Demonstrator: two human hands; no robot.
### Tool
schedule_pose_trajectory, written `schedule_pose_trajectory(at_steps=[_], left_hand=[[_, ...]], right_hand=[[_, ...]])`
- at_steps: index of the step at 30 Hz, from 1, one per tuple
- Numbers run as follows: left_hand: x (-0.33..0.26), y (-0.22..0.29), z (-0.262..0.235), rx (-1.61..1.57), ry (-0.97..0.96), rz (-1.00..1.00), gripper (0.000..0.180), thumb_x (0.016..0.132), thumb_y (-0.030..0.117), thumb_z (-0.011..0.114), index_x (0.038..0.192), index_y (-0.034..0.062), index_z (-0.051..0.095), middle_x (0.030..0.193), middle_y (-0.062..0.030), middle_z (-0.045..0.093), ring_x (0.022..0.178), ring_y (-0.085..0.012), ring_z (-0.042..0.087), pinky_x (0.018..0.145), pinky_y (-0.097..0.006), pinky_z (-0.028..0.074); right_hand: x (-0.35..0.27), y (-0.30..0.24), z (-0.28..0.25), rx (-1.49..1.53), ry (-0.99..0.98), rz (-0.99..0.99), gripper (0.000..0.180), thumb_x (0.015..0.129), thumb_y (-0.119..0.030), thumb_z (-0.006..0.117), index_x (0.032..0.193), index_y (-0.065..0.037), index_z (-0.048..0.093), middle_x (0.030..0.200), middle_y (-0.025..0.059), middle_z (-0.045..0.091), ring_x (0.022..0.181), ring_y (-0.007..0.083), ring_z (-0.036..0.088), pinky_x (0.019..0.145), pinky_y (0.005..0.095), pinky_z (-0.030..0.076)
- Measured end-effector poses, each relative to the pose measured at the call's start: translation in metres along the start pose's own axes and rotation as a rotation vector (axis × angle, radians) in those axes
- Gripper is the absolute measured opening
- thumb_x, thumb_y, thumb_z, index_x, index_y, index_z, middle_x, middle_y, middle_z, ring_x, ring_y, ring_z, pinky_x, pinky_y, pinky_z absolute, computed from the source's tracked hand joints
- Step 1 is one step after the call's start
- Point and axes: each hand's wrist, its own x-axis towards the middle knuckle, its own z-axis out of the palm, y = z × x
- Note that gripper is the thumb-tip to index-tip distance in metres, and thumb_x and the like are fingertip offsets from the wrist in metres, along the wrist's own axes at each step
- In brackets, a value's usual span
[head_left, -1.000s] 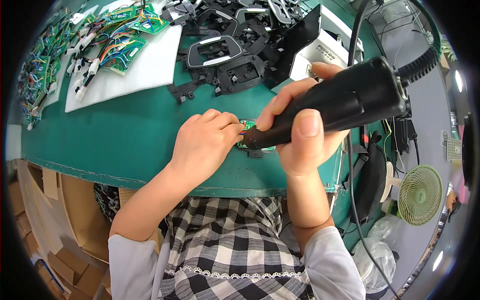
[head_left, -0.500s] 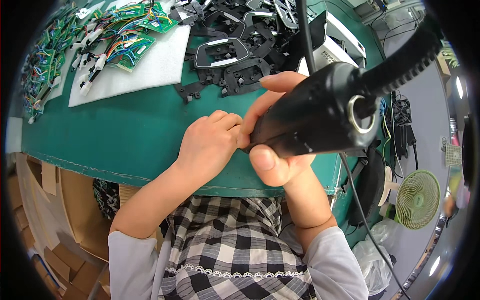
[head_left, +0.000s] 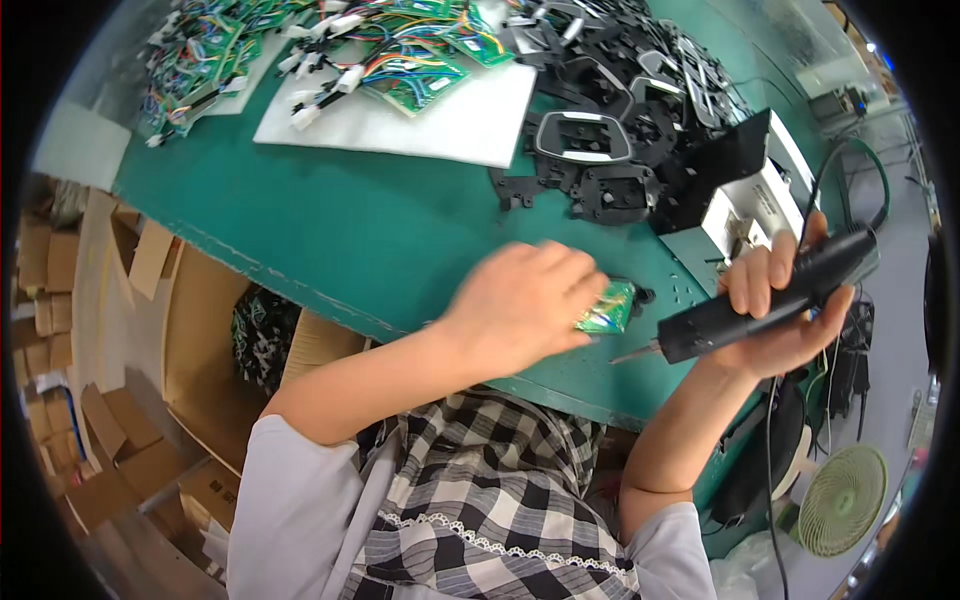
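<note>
My right hand (head_left: 775, 345) is wrapped round a black electric screwdriver (head_left: 705, 325), its thin bit pointing left and held above the green table. A small green circuit board (head_left: 615, 308) with wires sits at my left hand (head_left: 525, 300), which is somewhat blurred. The left fingers are curled over the board's left side and hide part of it. Some black plastic shows at the board's right edge. Just left of the screwdriver's body, the bit's tip is close to the board but apart from it.
Wired circuit boards (head_left: 415, 85) lie on a white foam sheet (head_left: 460, 130). Black plastic frames (head_left: 585, 140) are piled at the back. A white box with a raised black lid (head_left: 735, 160) stands beyond my right hand. Small screws (head_left: 685, 295) dot the table (head_left: 350, 220). A green fan (head_left: 845, 500) is at right.
The screwdriver has swung from close in front of the view to the right, its bit now visible. The hands have moved apart, and the circuit board has come into sight. The view has shifted.
</note>
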Motion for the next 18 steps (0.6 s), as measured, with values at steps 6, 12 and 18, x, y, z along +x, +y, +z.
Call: schedule_pose_trajectory(at_steps=[6, 12, 18], left_hand=[[-0.115, -0.127, -0.145, 0.517, 0.465, -0.824, 0.044, 0.079, 0.030, 0.073, 0.115, 0.0066, 0.062, 0.115, -0.0120, 0.059, 0.108, -0.0283, 0.055, 0.092, -0.038, 0.044], [-0.078, -0.109, -0.106, 0.504, 0.454, -0.525, 0.057, 0.082, 0.032, 0.069, 0.129, 0.0047, 0.051, 0.132, -0.0159, 0.050, 0.117, -0.0318, 0.051, 0.099, -0.043, 0.040], [0.080, -0.060, 0.012, 0.414, 0.163, 0.070, 0.037, 0.078, 0.017, 0.065, 0.113, 0.0096, 0.059, 0.114, -0.0082, 0.058, 0.107, -0.0277, 0.058, 0.090, -0.041, 0.046]], right_hand=[[-0.016, -0.012, -0.027, -0.229, 0.085, -0.070, 0.060, 0.097, -0.044, 0.040, 0.139, -0.001, 0.033, 0.077, 0.0128, 0.049, 0.050, 0.0178, 0.049, 0.044, 0.0310, 0.043], [-0.015, 0.007, -0.025, -0.199, 0.098, -0.078, 0.062, 0.096, -0.045, 0.044, 0.139, -0.003, 0.031, 0.076, 0.0120, 0.048, 0.050, 0.0179, 0.050, 0.044, 0.0314, 0.044], [-0.017, 0.021, -0.028, -0.124, -0.030, -0.041, 0.065, 0.094, -0.044, 0.048, 0.139, -0.002, 0.028, 0.076, 0.0122, 0.049, 0.048, 0.0185, 0.052, 0.044, 0.0316, 0.046]])
